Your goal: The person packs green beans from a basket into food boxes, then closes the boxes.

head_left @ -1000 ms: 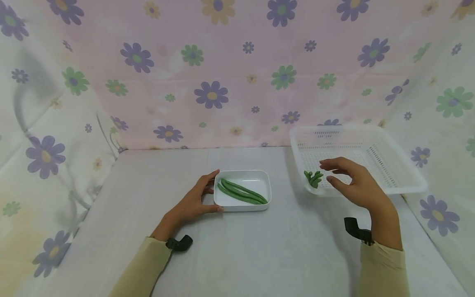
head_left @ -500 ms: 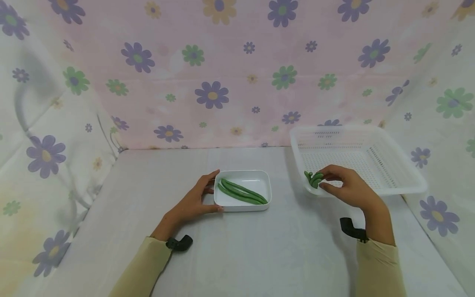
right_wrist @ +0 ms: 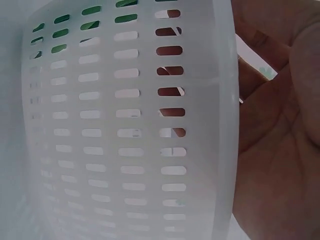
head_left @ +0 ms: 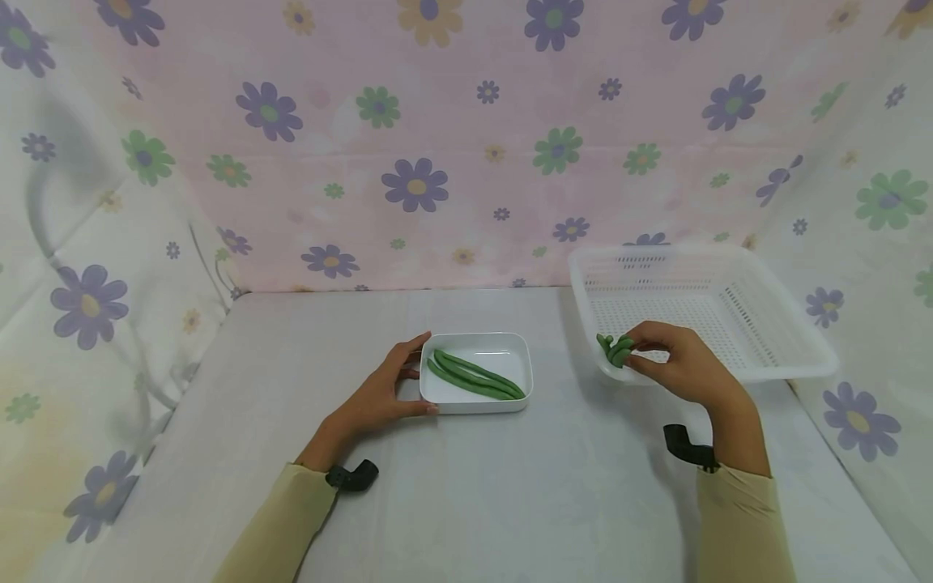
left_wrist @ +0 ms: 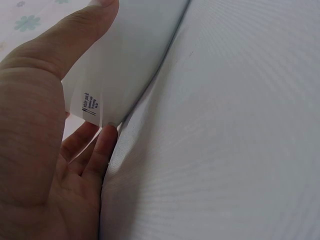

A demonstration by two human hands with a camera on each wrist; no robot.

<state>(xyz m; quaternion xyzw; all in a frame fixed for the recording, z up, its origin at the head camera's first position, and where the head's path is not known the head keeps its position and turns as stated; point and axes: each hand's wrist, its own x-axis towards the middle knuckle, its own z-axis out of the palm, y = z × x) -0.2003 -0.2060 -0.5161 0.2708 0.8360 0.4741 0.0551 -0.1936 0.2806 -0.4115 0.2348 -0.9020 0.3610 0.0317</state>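
A white rectangular dish [head_left: 503, 356] in the middle of the table holds long green beans [head_left: 474, 376]. My left hand [head_left: 386, 393] grips the dish's left end, thumb on the rim and fingers along the near side; the left wrist view shows the thumb [left_wrist: 85, 25] on the dish's white wall [left_wrist: 130, 60]. A white perforated basket [head_left: 765, 324] stands at the right. My right hand [head_left: 674, 360] reaches over its near left corner and pinches a small bunch of short green bean pieces [head_left: 615, 350]. In the right wrist view the basket's slotted wall [right_wrist: 125, 125] hides the fingers [right_wrist: 170, 50].
The grey table [head_left: 510, 486] is closed in by flowered cloth [head_left: 437, 146] at the back and on both sides. A black wrist camera mount [head_left: 353, 476] sits on each forearm.
My right hand came down from above the basket's corner and closed its fingers on the bean pieces. The left hand and the dish stayed put.
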